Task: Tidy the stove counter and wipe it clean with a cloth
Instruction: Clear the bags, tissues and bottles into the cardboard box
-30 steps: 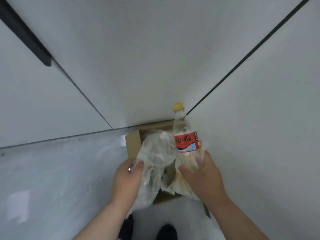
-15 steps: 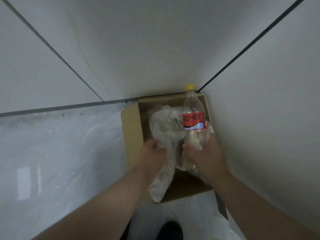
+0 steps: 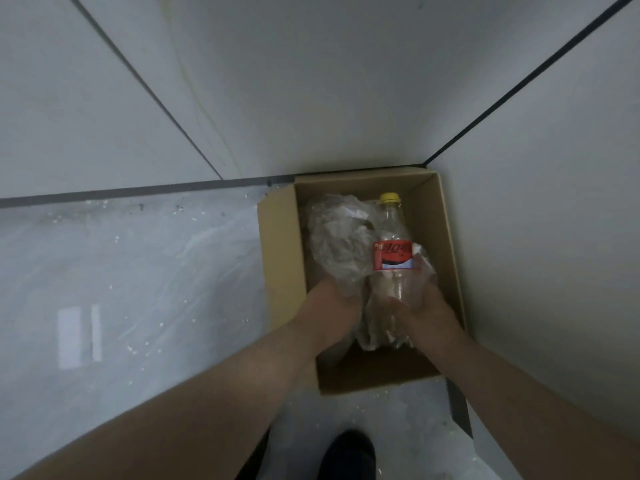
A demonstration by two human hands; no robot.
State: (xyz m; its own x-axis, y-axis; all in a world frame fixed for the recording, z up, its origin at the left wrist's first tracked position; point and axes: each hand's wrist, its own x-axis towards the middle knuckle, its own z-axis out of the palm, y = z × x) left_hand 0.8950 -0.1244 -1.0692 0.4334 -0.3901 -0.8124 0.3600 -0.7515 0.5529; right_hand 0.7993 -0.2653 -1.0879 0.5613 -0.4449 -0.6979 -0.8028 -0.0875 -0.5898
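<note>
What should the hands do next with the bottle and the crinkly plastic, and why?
Probably let go of both. The right hand grips the clear bottle and the left hand grips the crumpled plastic. Both things are already down inside the open cardboard box. Opening the fingers should leave the rubbish there and free the hands for wiping.
</note>
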